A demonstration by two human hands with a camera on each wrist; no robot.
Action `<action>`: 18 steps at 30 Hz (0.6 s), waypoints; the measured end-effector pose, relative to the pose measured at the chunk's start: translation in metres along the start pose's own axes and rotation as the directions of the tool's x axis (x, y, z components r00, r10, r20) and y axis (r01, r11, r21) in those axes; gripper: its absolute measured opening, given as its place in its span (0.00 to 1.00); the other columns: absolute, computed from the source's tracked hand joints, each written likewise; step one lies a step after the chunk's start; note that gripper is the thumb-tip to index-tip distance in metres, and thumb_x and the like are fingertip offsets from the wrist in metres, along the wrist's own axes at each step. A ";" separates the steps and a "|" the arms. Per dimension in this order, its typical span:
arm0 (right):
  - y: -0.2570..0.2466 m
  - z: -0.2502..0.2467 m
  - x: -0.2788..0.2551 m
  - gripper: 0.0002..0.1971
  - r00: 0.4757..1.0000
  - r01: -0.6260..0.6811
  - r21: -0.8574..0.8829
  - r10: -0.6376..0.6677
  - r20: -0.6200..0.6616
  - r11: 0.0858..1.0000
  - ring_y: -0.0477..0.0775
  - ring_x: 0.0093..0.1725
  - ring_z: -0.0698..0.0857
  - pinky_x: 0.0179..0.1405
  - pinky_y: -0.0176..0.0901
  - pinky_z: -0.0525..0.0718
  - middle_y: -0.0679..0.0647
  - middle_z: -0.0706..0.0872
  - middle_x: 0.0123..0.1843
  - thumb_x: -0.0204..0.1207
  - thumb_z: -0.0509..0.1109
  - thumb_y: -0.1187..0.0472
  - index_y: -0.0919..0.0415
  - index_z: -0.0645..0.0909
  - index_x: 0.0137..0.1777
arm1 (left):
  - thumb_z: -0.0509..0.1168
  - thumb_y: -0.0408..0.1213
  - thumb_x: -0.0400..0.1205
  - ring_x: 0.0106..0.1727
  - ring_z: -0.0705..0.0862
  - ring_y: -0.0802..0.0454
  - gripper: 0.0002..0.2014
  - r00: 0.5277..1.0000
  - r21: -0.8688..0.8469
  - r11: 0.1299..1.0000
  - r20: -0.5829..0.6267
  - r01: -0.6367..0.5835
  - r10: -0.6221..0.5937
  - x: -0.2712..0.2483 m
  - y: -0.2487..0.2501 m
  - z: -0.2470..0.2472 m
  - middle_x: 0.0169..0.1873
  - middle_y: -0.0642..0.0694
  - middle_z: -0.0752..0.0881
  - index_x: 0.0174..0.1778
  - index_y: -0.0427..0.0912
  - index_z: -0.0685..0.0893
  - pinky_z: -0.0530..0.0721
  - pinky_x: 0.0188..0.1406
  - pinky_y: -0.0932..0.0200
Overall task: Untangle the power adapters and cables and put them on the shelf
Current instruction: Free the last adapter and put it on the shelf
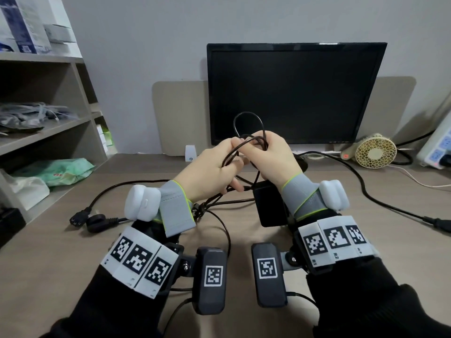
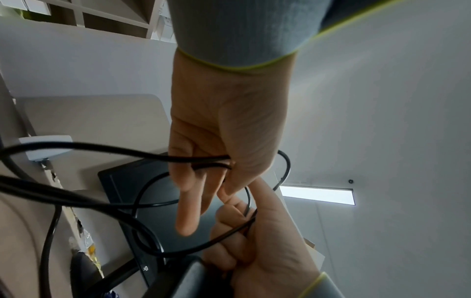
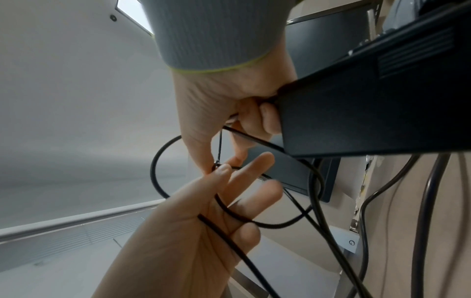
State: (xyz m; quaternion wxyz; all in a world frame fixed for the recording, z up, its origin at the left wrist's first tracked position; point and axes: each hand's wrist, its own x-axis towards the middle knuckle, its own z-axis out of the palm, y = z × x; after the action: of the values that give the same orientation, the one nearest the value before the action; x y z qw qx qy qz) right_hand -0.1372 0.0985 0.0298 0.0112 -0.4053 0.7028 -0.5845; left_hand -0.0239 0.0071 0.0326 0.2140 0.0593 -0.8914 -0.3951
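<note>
Both hands are raised above the desk in front of the monitor, working a tangle of thin black cable (image 1: 247, 112). My left hand (image 1: 230, 145) pinches a strand between thumb and forefinger, with its other fingers stretched out (image 2: 186, 217). My right hand (image 1: 268, 154) has its fingers curled round the bunched cable (image 3: 152, 167). A black power adapter (image 1: 271, 206) hangs just below the right hand, its end against the curled fingers (image 3: 270, 119). More strands trail down to the desk. The shelf (image 1: 48, 129) stands at the left.
Two black plugs (image 1: 80, 219) lie on the desk at the left. A thick black lead with a plug (image 1: 436, 223) crosses the right side. Behind the hands are a monitor (image 1: 292, 93), a small fan (image 1: 374, 150) and a power strip (image 1: 436, 150). The shelf holds bagged cables and a green bag (image 1: 63, 170).
</note>
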 end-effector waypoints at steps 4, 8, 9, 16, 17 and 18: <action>0.005 -0.006 0.005 0.04 1.000 0.009 -0.082 -0.011 -0.026 0.997 0.50 0.40 0.82 0.46 0.46 0.84 0.49 0.83 0.36 0.76 0.68 0.60 0.59 0.83 0.43 | 0.61 0.38 0.84 0.73 0.75 0.53 0.30 0.998 -0.025 0.998 -0.011 0.057 -0.057 0.003 -0.006 -0.007 0.78 0.50 0.69 0.81 0.53 0.57 0.79 0.68 0.52; 0.013 -0.014 0.008 0.10 0.999 0.013 -0.156 -0.019 -0.039 0.988 0.45 0.34 0.75 0.30 0.29 0.73 0.47 0.77 0.36 0.80 0.62 0.61 0.50 0.71 0.38 | 0.63 0.42 0.84 0.83 0.49 0.57 0.43 0.985 -0.008 0.999 -0.166 0.038 -0.039 0.003 -0.016 -0.030 0.84 0.48 0.47 0.83 0.49 0.36 0.51 0.80 0.60; 0.014 -0.016 0.009 0.10 0.999 0.005 -0.140 -0.013 -0.050 0.990 0.44 0.32 0.75 0.29 0.31 0.72 0.47 0.76 0.35 0.80 0.62 0.62 0.50 0.70 0.37 | 0.65 0.46 0.82 0.84 0.43 0.57 0.46 0.976 0.066 0.996 -0.214 0.066 -0.050 0.002 -0.022 -0.036 0.84 0.47 0.43 0.82 0.51 0.33 0.45 0.81 0.58; 0.022 -0.047 0.017 0.06 0.979 -0.097 0.035 0.101 -0.175 0.995 0.45 0.27 0.71 0.25 0.36 0.67 0.47 0.74 0.31 0.77 0.66 0.56 0.50 0.73 0.39 | 0.69 0.50 0.78 0.83 0.56 0.43 0.40 0.786 0.093 0.909 -0.543 0.405 -0.295 -0.008 -0.068 -0.080 0.81 0.36 0.59 0.81 0.41 0.59 0.55 0.81 0.49; 0.023 -0.050 0.017 0.07 0.979 -0.105 0.033 0.110 -0.174 0.994 0.45 0.27 0.71 0.23 0.36 0.68 0.47 0.73 0.30 0.78 0.66 0.57 0.51 0.74 0.39 | 0.70 0.49 0.78 0.78 0.67 0.43 0.34 0.768 0.033 0.913 -0.554 0.406 -0.322 -0.007 -0.075 -0.084 0.76 0.36 0.69 0.77 0.38 0.67 0.63 0.77 0.50; 0.024 -0.052 0.016 0.07 0.981 -0.107 0.027 0.110 -0.159 0.994 0.44 0.26 0.71 0.23 0.35 0.68 0.46 0.74 0.29 0.78 0.67 0.58 0.51 0.75 0.39 | 0.70 0.49 0.77 0.72 0.74 0.43 0.29 0.772 -0.027 0.919 -0.533 0.393 -0.346 -0.006 -0.077 -0.084 0.70 0.36 0.77 0.71 0.38 0.73 0.69 0.73 0.51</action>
State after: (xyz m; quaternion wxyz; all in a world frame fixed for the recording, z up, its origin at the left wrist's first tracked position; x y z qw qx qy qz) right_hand -0.1864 0.1312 0.0339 -0.0098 -0.3178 0.7172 -0.6202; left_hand 0.0122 -0.1010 0.0241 0.3658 0.3484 -0.7848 -0.3591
